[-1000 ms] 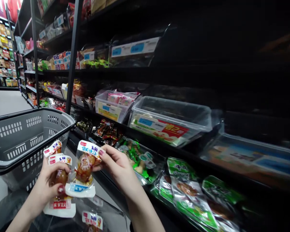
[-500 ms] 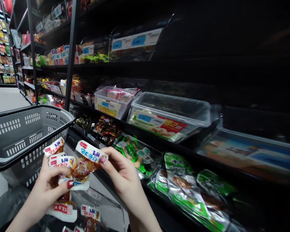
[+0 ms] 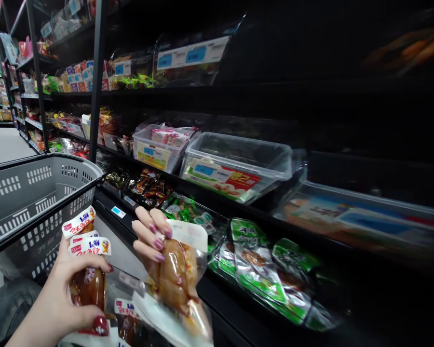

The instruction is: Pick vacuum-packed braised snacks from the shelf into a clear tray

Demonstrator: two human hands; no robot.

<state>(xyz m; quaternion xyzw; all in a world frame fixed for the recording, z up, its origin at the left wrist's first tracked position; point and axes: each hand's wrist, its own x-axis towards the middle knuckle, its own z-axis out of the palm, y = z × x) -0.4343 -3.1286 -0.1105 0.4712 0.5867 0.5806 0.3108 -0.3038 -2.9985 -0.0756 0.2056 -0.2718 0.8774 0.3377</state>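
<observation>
Lower left: left hand [image 3: 63, 294], gripping upright glossy plastic packets [image 3: 90, 284] of brown food between thumb and fingers. Lower centre: right hand [image 3: 152, 236], fingers curled around a shiny clear-and-white packet [image 3: 177, 274], slightly blurred. Left edge: grey plastic basket [image 3: 54, 188], slotted walls. Lower right: green-and-silver foil packs [image 3: 258, 270]. Centre, beyond: clear rectangular tub [image 3: 238, 156].

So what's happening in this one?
Someone in a shop aisle has snack packets in both hands. The left hand grips a few sealed packets; the right hand holds another packet, its back showing. A gray basket sits to the left, beside the stocked shelves.
</observation>
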